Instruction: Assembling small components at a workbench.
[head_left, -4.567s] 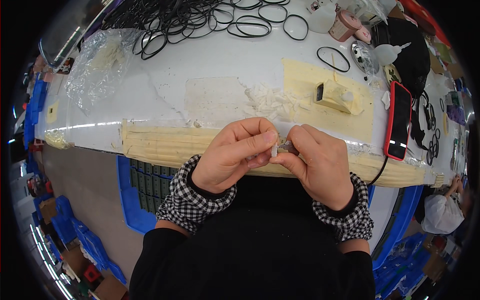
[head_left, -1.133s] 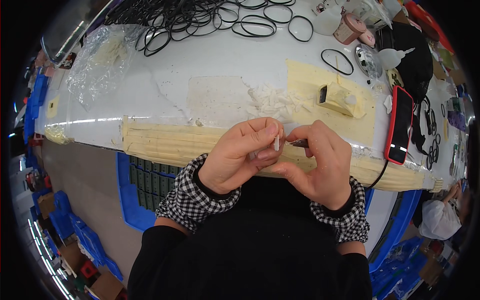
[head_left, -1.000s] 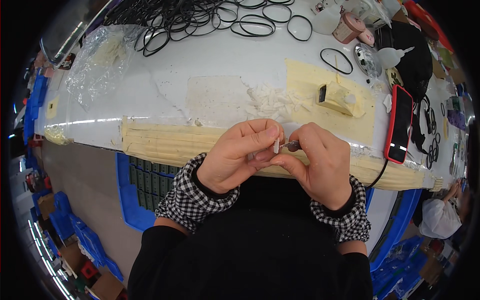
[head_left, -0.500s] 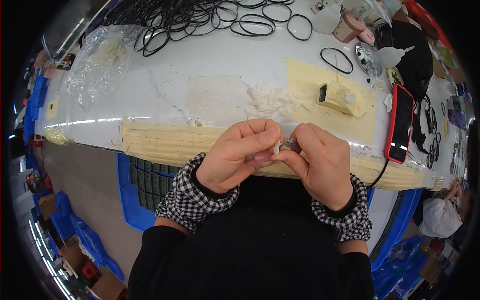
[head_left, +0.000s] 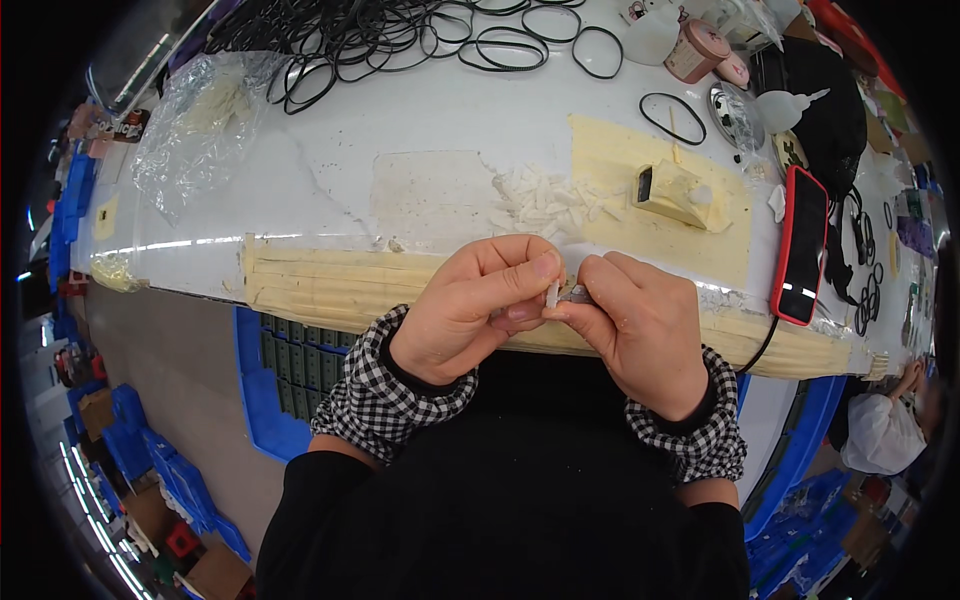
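At the table's near edge, my left hand (head_left: 490, 305) pinches a small white strip (head_left: 553, 293) upright between thumb and fingers. My right hand (head_left: 640, 325) is closed on a small grey metal piece (head_left: 578, 294), mostly hidden by the fingers, whose exposed part meets the strip. What kind of tool it is cannot be made out. Just beyond the hands lies a loose pile of similar white strips (head_left: 550, 200), partly on a yellow sheet (head_left: 610, 150). On that sheet stands a yellow tape-wrapped block (head_left: 685, 197) with a dark opening at its left end.
Many black rubber belts (head_left: 370, 40) lie heaped at the back. A clear plastic bag (head_left: 205, 130) sits at the left, a red-framed phone (head_left: 800, 250) with a cable at the right. Yellow tape (head_left: 320, 285) covers the front edge. Below stands a blue crate (head_left: 262, 400) of dark parts.
The fingers of my right hand have shifted slightly around the grey metal piece, and less of it shows. My left hand stays nearly in place with the white strip.
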